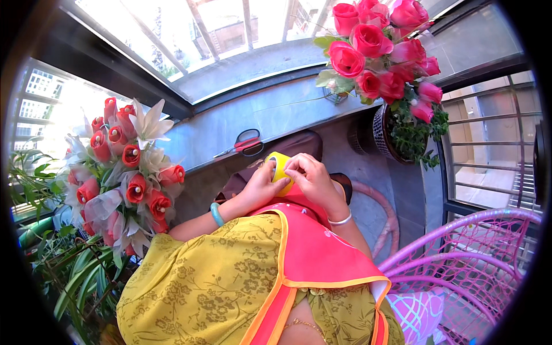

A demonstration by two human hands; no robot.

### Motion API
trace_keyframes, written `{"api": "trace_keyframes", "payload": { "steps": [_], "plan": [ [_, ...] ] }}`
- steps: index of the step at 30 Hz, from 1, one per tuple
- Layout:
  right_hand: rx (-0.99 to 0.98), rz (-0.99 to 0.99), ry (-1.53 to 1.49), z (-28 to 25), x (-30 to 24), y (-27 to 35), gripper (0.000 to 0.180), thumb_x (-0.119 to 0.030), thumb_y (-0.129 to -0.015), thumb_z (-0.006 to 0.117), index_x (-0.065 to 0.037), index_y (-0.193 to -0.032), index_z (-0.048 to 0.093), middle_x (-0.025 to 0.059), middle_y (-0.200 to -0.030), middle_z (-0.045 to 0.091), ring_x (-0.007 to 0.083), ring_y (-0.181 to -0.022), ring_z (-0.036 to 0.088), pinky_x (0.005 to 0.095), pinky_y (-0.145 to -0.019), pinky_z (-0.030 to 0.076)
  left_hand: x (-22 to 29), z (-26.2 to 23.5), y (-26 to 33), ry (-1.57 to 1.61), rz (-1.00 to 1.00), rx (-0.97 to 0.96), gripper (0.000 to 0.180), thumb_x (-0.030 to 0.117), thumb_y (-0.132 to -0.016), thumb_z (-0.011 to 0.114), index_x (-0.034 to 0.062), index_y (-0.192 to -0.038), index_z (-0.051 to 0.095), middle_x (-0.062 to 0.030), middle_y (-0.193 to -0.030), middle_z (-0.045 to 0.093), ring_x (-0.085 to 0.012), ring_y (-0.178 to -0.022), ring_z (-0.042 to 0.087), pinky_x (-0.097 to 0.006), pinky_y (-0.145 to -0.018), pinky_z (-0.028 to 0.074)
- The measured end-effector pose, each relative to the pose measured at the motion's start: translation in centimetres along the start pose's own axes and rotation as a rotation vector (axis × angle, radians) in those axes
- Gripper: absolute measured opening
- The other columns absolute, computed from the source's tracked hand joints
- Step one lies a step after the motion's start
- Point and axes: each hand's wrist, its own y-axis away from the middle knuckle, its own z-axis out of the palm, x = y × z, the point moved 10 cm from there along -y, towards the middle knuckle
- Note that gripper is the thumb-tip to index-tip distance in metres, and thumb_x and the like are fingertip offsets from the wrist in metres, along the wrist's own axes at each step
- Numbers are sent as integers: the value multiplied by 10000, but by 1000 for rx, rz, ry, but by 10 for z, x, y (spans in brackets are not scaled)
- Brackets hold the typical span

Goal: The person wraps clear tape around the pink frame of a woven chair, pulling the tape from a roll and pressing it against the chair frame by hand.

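A roll of yellow tape (278,163) is held upright over my lap. My left hand (263,183) grips it from the left, fingers wrapped on its near side and thumb across its front. On the right side, my right hand (310,175) is bent over the roll with its thumb and fingertips pinched together at the tape's edge. Whether a loose tape end is between those fingertips is too small to tell. Scissors (248,142) with black and red handles lie on the grey ledge beyond my hands, blades pointing left.
Red roses with white lilies (131,155) stand at the left above green plants. Pink roses (371,49) rise at the far right beside a potted plant (397,135). A pink woven chair (460,253) is at the lower right. The grey window ledge (210,129) runs across the front.
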Motion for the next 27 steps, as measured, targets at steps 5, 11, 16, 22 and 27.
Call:
{"api": "trace_keyframes", "payload": {
  "steps": [5,11,16,22,27],
  "plan": [
    [88,195,-356,-6,26,12,73,-23,-814,581,1,-820,512,88,-812,584,171,-728,579,276,-648,467,0,12,9,263,-165,-153,446,180,-823,652,-35,-1117,395,-94,-885,583,-102,-824,549,-255,-681,450],
    [254,176,-89,-41,14,10,49,-30,-847,569,6,-831,539,59,-822,601,98,-717,553,236,-664,458,-1,26,9,116,-33,-292,511,175,-837,631,0,-1221,343,-136,-931,612,-155,-861,593,-283,-743,461],
    [350,82,-169,-56,1,9,56,-26,-847,558,9,-832,515,80,-830,590,129,-684,559,249,-628,465,13,18,-3,-49,80,-183,498,183,-827,637,-5,-1205,373,-150,-902,616,-197,-812,610,-307,-697,464],
    [398,-24,-82,-68,-49,19,57,-21,-848,565,6,-833,518,75,-854,587,103,-704,548,224,-642,456,18,17,-17,-17,50,-145,517,152,-835,640,-20,-1226,349,-85,-947,583,-115,-817,581,-247,-702,470],
    [562,-60,-325,-101,-57,31,46,-12,-861,556,5,-845,516,65,-929,563,88,-800,524,208,-728,435,37,18,-3,89,68,-163,585,167,-806,674,33,-1264,334,-85,-839,596,-110,-751,561,-244,-660,451]
  ]
}}
